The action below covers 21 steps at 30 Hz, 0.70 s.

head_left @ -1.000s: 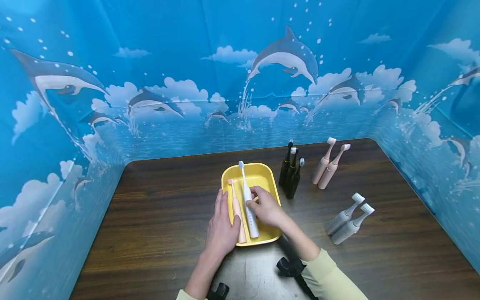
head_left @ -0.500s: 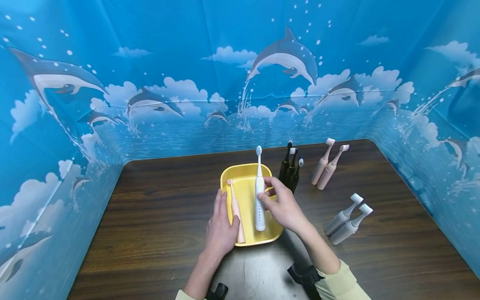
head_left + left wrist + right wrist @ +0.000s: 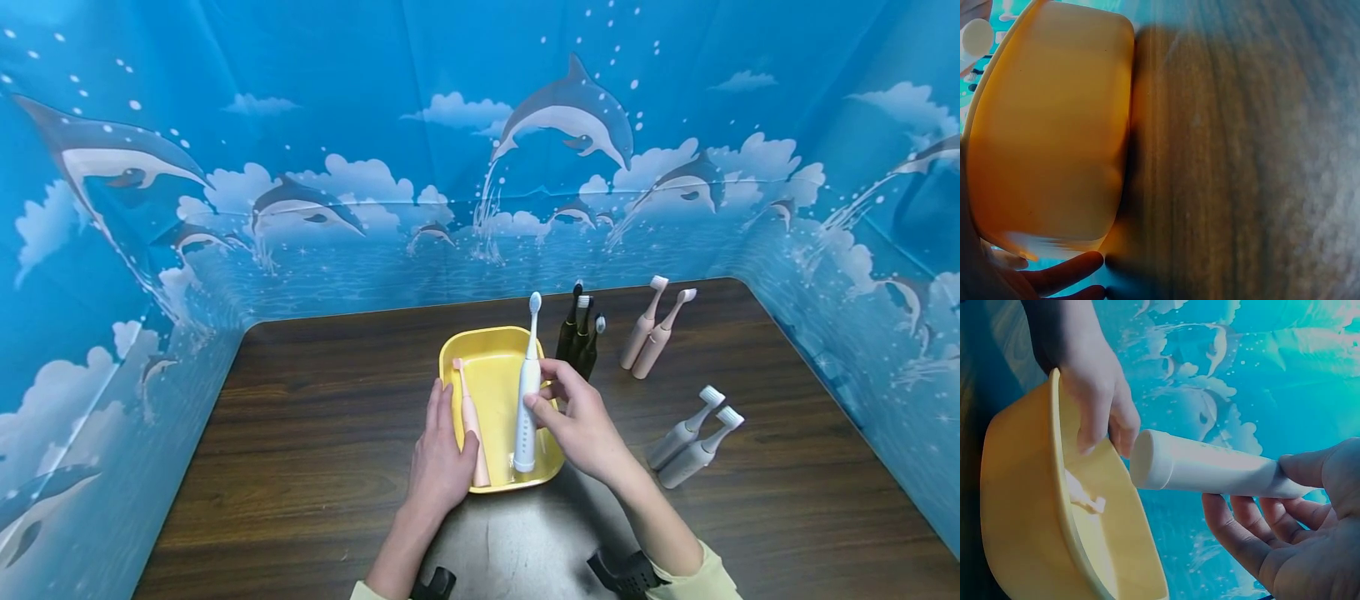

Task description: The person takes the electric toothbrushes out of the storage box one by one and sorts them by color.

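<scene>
In the head view a white electric toothbrush (image 3: pixel 526 417) stands out over the right part of a yellow tray (image 3: pixel 495 379), its brush head pointing away from me. My right hand (image 3: pixel 590 429) pinches its handle between thumb and fingers, and the right wrist view shows its round base (image 3: pixel 1142 459) higher than the tray rim. At the tray's left side my left hand (image 3: pixel 444 458) holds the rim, thumb on the inner side and fingers along the outer wall. Partly covered by that thumb, a pink electric toothbrush (image 3: pixel 472 412) lies along the tray's left side.
Right of the tray several black electric toothbrushes (image 3: pixel 579 333) stand in a tight group. Farther right are two pink electric toothbrushes (image 3: pixel 649 335), and nearer me two grey ones (image 3: pixel 693 439). A blue dolphin-print curtain (image 3: pixel 405 208) surrounds the dark wooden table (image 3: pixel 315 417).
My right hand has lifted the white toothbrush from beside the pink one and carried it rightward across the tray. The left hand has stayed at the tray's left side.
</scene>
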Available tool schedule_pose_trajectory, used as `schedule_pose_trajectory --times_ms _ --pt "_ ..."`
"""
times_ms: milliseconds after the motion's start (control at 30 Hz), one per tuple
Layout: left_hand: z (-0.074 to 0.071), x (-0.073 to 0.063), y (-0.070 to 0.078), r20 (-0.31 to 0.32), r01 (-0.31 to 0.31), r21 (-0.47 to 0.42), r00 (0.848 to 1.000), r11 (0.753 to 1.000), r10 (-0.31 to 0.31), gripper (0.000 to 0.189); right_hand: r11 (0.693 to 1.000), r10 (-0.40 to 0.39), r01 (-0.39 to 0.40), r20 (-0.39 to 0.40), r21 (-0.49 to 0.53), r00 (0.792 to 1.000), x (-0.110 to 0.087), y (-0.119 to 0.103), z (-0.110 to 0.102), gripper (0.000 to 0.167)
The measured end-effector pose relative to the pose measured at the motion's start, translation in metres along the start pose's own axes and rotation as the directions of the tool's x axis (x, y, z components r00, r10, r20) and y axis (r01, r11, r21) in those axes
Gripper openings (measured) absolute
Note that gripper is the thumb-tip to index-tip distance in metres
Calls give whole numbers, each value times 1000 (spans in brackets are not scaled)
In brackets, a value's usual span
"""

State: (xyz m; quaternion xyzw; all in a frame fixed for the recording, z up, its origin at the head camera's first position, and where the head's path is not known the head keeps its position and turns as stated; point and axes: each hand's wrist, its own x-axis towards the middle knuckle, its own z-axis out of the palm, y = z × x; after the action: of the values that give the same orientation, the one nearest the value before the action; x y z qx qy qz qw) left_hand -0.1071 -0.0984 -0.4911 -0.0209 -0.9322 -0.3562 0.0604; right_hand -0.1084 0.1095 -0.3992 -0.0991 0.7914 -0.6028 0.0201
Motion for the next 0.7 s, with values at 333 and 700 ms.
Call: schedule_pose_trajectory --times_ms 333,700 --pt "-1 0 1 -5 -7 -1 1000 1000 7 72 998 -56 58 -91 15 994 -20 0 -7 43" --pt "-1 0 0 -4 -17 -6 1000 1000 17 72 991 -133 134 -178 -3 975 -33 11 -9 42"
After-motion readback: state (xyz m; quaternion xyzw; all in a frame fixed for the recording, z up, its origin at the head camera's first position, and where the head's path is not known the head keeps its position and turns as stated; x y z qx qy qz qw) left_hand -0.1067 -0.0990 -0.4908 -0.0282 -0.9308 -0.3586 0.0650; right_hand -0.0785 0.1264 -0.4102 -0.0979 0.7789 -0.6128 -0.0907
